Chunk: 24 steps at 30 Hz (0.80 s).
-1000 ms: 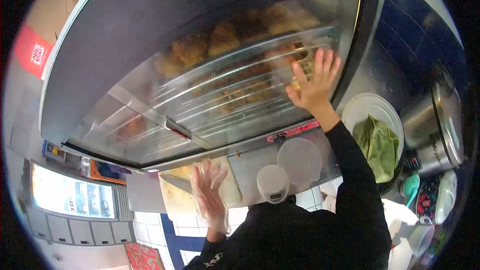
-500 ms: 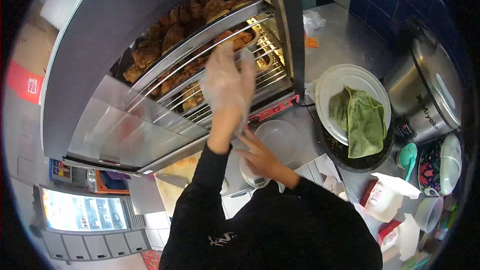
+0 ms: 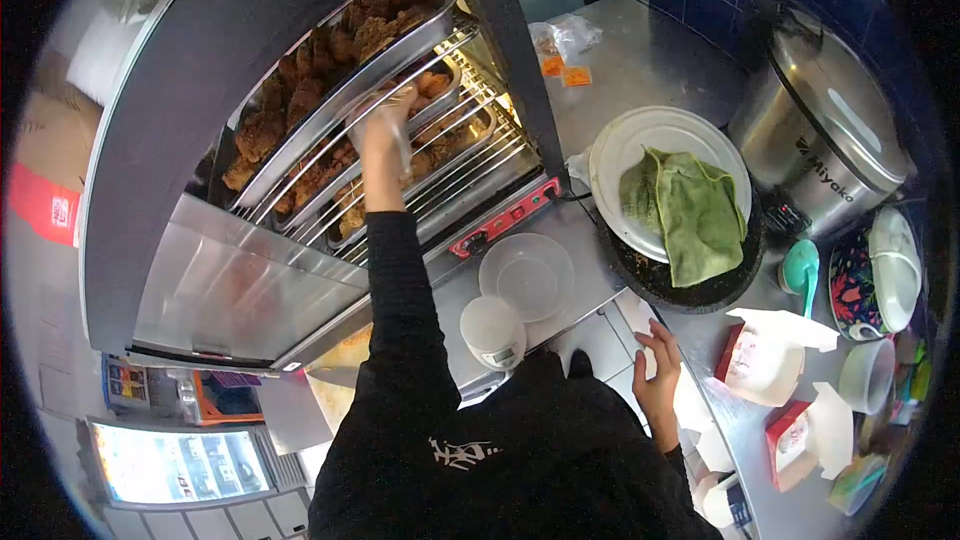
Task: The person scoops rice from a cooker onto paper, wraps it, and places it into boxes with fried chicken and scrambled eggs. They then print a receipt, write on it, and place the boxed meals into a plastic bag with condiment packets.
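Note:
My left hand [image 3: 385, 135], in a clear plastic glove, reaches into the warming cabinet [image 3: 350, 290] between the wire racks. Its fingers are beside the fried pieces on the middle tray [image 3: 432, 86]; the rack bars and blur hide whether it holds one. Above it sits the upper tray of fried chicken [image 3: 375, 25]. My right hand [image 3: 657, 380] is bare, with its fingers apart and nothing in it, beyond the counter edge near the open boxes. A white kitchen scale [image 3: 491, 328] and a clear round bowl [image 3: 527, 276] stand in front of the cabinet.
A green cloth [image 3: 695, 215] lies on a white lid [image 3: 620, 145] over a dark round pan. Behind stands a steel Miyako cooker [image 3: 830, 120]. Two open red-and-white boxes [image 3: 765, 365], a teal cup [image 3: 799, 268] and a plastic tub [image 3: 866, 376] are at right.
My left hand has gone from in front of the racks to between them. My right hand has moved away from the scale to the right, fingers apart. The view has shifted.

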Each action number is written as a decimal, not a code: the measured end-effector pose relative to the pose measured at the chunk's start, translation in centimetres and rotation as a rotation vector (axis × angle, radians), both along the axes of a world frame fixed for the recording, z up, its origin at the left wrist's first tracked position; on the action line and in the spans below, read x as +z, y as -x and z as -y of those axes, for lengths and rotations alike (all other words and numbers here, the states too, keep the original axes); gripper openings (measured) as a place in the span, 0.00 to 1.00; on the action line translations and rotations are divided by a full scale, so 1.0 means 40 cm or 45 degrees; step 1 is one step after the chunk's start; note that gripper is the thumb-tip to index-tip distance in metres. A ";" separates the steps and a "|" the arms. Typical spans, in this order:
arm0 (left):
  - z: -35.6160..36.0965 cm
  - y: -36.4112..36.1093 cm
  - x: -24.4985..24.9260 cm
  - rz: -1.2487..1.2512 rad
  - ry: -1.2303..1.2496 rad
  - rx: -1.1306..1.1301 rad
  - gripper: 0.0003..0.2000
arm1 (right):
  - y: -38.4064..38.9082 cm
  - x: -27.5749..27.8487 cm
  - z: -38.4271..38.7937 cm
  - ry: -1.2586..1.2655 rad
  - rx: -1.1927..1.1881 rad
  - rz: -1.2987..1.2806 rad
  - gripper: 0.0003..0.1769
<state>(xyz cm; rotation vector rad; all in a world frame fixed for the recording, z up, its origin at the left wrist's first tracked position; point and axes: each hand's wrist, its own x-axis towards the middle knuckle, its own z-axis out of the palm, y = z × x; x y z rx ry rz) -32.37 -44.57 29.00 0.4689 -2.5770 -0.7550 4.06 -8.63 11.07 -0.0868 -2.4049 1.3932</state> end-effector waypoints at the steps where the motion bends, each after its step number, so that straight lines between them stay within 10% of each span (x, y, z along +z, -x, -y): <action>1: 0.016 0.007 -0.005 -0.081 -0.098 -0.005 0.23 | 0.007 0.004 0.001 -0.001 -0.009 -0.020 0.17; 12: 0.060 -0.147 0.023 -0.894 -1.788 -0.274 0.14 | 0.056 0.025 0.029 0.049 0.085 -0.006 0.15; 18: -0.047 -0.307 -0.137 -1.356 -0.885 0.096 0.15 | 0.051 0.028 0.019 0.051 0.046 -0.021 0.14; 20: -0.089 -0.360 -0.219 -1.252 -1.086 -0.080 0.14 | 0.027 0.019 0.005 0.040 -0.009 -0.007 0.14; 22: -0.227 -0.427 -0.210 -0.979 -2.094 -0.386 0.13 | -0.008 0.016 -0.021 0.001 -0.121 0.005 0.13; 24: -0.361 -0.473 -0.268 -0.602 -1.359 -0.644 0.12 | -0.056 0.038 -0.050 -0.013 -0.184 0.061 0.12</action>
